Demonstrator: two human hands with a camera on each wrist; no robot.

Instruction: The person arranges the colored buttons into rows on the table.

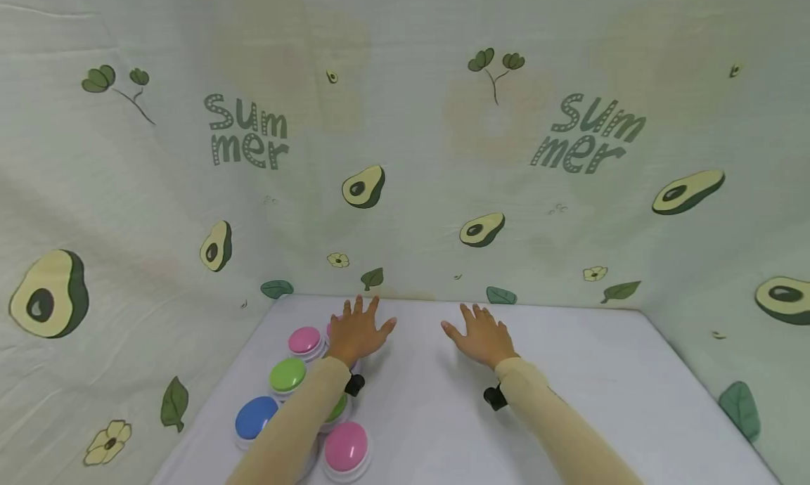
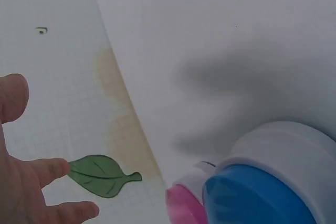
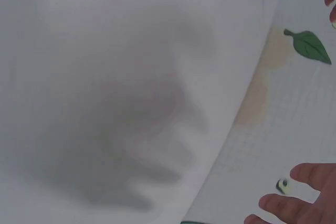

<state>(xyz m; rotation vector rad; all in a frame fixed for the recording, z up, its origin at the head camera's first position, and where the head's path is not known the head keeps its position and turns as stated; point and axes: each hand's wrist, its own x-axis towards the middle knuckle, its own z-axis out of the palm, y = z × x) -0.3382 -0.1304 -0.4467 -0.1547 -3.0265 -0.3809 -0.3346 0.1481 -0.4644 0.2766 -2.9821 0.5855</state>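
Note:
Above the far part of the white table, my left hand (image 1: pixel 357 334) is held with fingers spread and nothing in it. It hovers near the dome-topped round push buttons on white bases, partly covering a pink one behind it. Across from it, my right hand (image 1: pixel 484 336) is likewise raised with its fingers spread and holds nothing. Among the buttons are a pink button (image 1: pixel 304 340), a green button (image 1: pixel 287 374), a blue button (image 1: pixel 256 417) and a nearer pink button (image 1: pixel 346 447). My left forearm hides some of them. In the left wrist view, a blue button (image 2: pixel 252 198) appears close up.
The white table (image 1: pixel 430 415) ends at a hanging cloth (image 1: pixel 418 119) printed with avocados, leaves and lettering, which also runs along both sides. A small black wrist camera (image 1: pixel 356 384) sits under the left wrist, another black camera (image 1: pixel 495 398) under the right.

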